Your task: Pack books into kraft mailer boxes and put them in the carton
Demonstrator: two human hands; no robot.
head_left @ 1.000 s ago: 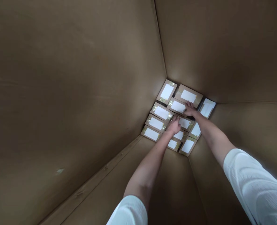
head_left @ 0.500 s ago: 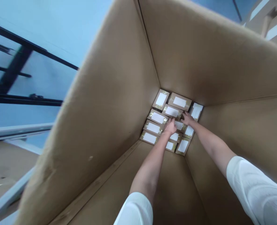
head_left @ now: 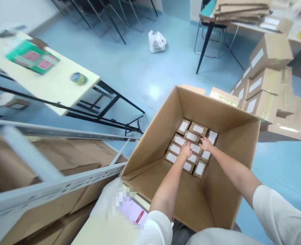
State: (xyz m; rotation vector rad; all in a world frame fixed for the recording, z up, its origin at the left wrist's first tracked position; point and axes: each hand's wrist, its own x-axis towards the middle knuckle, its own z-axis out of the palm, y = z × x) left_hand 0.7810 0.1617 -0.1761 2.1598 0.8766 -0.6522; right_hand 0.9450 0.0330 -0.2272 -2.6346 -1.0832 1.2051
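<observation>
Inside a deep open cardboard carton (head_left: 224, 200), several small cardboard boxes with white labels lie side by side on the bottom. Both my hands reach down to one small cardboard box (head_left: 196, 148) near the middle of this layer. At its left end, my left hand (head_left: 185, 149) has its fingers closed against the box. My right hand (head_left: 205, 144) curls its fingers at the upper right end of the same box, close to the labelled box (head_left: 213, 136) along the right wall. The fingertips are partly hidden in the gaps.
Stacked cardboard boxes (head_left: 265, 85) stand on the floor beyond the carton at right. A metal rack (head_left: 63, 190) holding boxes is at left, near a pale table (head_left: 71, 93) bearing a can (head_left: 79, 78). A white plastic bag (head_left: 156, 42) lies on the blue floor.
My view has drawn back and up, so the whole carton and the room around it now show. The hands stay at the same small box.
</observation>
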